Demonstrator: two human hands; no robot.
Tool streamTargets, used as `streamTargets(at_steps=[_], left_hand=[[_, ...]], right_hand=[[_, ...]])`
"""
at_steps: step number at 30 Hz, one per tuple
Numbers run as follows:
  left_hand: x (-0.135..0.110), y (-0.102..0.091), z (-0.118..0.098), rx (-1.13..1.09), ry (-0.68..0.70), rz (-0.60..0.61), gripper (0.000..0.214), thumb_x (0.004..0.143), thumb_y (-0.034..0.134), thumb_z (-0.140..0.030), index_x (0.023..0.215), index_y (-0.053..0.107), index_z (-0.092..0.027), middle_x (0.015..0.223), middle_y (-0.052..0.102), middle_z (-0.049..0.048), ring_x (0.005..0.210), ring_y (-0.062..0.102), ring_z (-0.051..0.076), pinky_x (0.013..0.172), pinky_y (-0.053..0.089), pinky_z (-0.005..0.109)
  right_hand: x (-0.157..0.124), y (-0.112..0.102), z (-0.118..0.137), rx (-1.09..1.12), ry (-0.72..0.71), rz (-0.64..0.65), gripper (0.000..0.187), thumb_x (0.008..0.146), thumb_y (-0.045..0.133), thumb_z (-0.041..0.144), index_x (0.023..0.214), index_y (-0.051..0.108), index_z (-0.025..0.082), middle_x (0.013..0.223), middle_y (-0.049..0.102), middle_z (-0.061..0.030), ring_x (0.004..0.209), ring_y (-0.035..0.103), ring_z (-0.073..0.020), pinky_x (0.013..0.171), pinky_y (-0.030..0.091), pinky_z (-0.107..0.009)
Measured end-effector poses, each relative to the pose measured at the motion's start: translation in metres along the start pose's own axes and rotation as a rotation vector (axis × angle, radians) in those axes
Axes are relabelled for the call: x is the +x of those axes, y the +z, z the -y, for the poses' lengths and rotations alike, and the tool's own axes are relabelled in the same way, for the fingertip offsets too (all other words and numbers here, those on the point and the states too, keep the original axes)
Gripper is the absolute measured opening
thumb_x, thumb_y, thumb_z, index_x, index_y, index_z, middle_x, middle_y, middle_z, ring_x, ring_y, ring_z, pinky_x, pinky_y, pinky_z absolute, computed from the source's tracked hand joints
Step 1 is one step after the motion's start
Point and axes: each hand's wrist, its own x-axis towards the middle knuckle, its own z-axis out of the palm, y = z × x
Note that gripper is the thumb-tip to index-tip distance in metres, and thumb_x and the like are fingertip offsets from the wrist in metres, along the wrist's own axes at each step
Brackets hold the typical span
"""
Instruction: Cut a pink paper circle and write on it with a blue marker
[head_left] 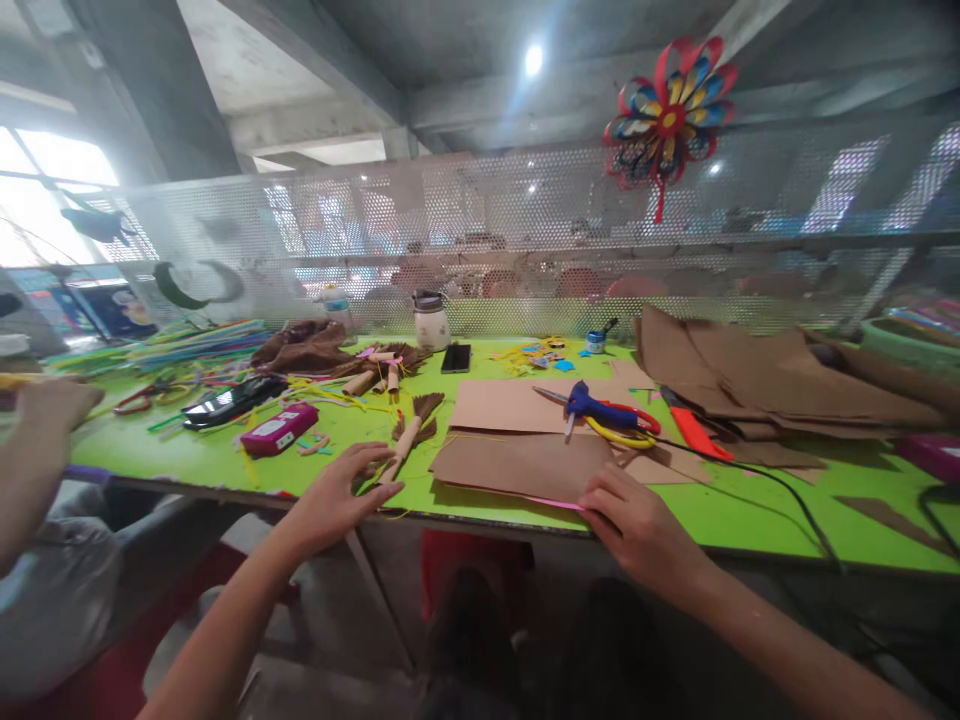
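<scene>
The left grip [341,497] lies released, palm down and fingers spread, on the near edge of the green bench [750,515]. Its fingertips [386,488] are touching or just beside the handle end of a small brown paper broom [411,432], which points away toward the far edge. The right grip [637,520] rests further right on the same near edge, knuckles bent, over the near corner of a brown paper sheet [517,465] and a thin pink strip [559,502]. The thumb is hidden, so I cannot tell whether it pinches anything. Beyond that sheet lie blue-handled scissors [607,412] and an orange cutter [694,430]. A pink box [279,428] sits left of the broom. Brown card [780,380] is piled toward the far right corner. At the left edge, another person's hand [52,405] hovers.
</scene>
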Motion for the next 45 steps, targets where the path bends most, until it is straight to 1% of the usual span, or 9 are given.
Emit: streamTargets(at_steps=[3,7,11,16,23,32,35,37,45], left_hand=[[-0.011,-0.002,0.0,0.001,-0.03,-0.188,0.051,0.085,0.052,-0.06,0.106,0.068,-0.016,0.124,0.065,0.0151,0.114,0.061,0.031,0.095,0.051,0.043],[-0.024,0.0,-0.013,-0.018,-0.149,-0.462,0.038,0.083,0.056,-0.053,0.093,0.072,-0.02,0.084,0.076,0.0054,0.092,0.07,0.027,0.085,0.055,0.037],[-0.024,0.013,-0.046,-0.11,-0.083,-0.367,0.028,0.081,0.062,-0.046,0.09,0.074,-0.023,0.07,0.076,-0.0011,0.069,0.072,0.02,0.063,0.055,0.027],[-0.01,0.037,-0.087,-0.109,0.237,-0.301,0.014,0.082,0.065,-0.033,0.078,0.073,-0.023,0.077,0.076,-0.0011,0.07,0.071,0.017,0.066,0.052,0.025],[-0.002,0.062,-0.123,-0.163,0.327,-0.099,0.029,0.096,0.041,-0.028,0.069,0.051,-0.02,0.061,0.053,-0.0024,0.055,0.052,0.013,0.053,0.042,0.024],[-0.013,0.075,-0.118,-0.149,0.44,-0.059,0.036,0.099,0.045,-0.027,0.063,0.045,-0.02,0.057,0.046,-0.0038,0.053,0.046,0.011,0.054,0.036,0.024],[-0.003,0.077,-0.12,-0.097,0.558,-0.109,0.008,0.095,0.055,-0.021,0.091,0.061,-0.017,0.087,0.062,0.0051,0.082,0.058,0.017,0.073,0.045,0.029],[0.009,0.079,-0.124,0.011,0.676,-0.098,0.014,0.095,0.053,-0.017,0.105,0.064,-0.018,0.101,0.063,0.0088,0.093,0.056,0.02,0.081,0.044,0.033],[0.04,0.091,-0.124,0.174,0.778,-0.077,0.027,0.098,0.051,-0.025,0.08,0.069,-0.018,0.076,0.06,0.0046,0.075,0.051,0.018,0.067,0.041,0.029]], right_hand=[[0.0,0.001,-0.001,0.006,-0.011,-0.017,0.015,0.096,0.051,0.01,0.084,0.058,0.017,0.08,0.055,-0.0065,0.078,0.047,-0.0204,0.067,0.039,-0.033],[0.001,0.002,-0.001,0.001,-0.018,-0.04,0.014,0.096,0.052,0.009,0.086,0.058,0.017,0.081,0.055,-0.0066,0.078,0.048,-0.0206,0.068,0.04,-0.034],[0.001,-0.001,0.0,-0.009,-0.018,-0.07,0.015,0.095,0.052,0.009,0.085,0.058,0.017,0.08,0.056,-0.0069,0.078,0.048,-0.0205,0.068,0.04,-0.034],[0.003,-0.004,0.002,-0.006,-0.002,-0.116,0.015,0.096,0.052,0.01,0.084,0.059,0.017,0.08,0.056,-0.0073,0.077,0.048,-0.0201,0.066,0.04,-0.033],[0.004,-0.004,0.0,-0.001,0.018,-0.127,0.015,0.097,0.052,0.012,0.084,0.059,0.016,0.08,0.057,-0.0073,0.077,0.049,-0.0199,0.066,0.041,-0.032],[0.002,-0.004,0.001,-0.04,-0.005,-0.124,0.017,0.096,0.053,0.014,0.081,0.059,0.017,0.078,0.058,-0.0073,0.078,0.049,-0.0205,0.068,0.041,-0.034],[0.003,-0.005,0.001,-0.027,0.001,-0.143,0.017,0.096,0.053,0.013,0.08,0.06,0.017,0.077,0.057,-0.0069,0.076,0.048,-0.0202,0.067,0.041,-0.034],[0.004,-0.006,0.001,-0.012,0.007,-0.166,0.017,0.095,0.054,0.013,0.08,0.06,0.017,0.077,0.057,-0.0068,0.076,0.048,-0.0202,0.068,0.041,-0.034],[0.007,-0.009,0.001,0.027,0.065,-0.243,0.01,0.093,0.057,0.011,0.088,0.061,0.019,0.084,0.059,-0.0069,0.082,0.049,-0.0214,0.071,0.044,-0.036]])
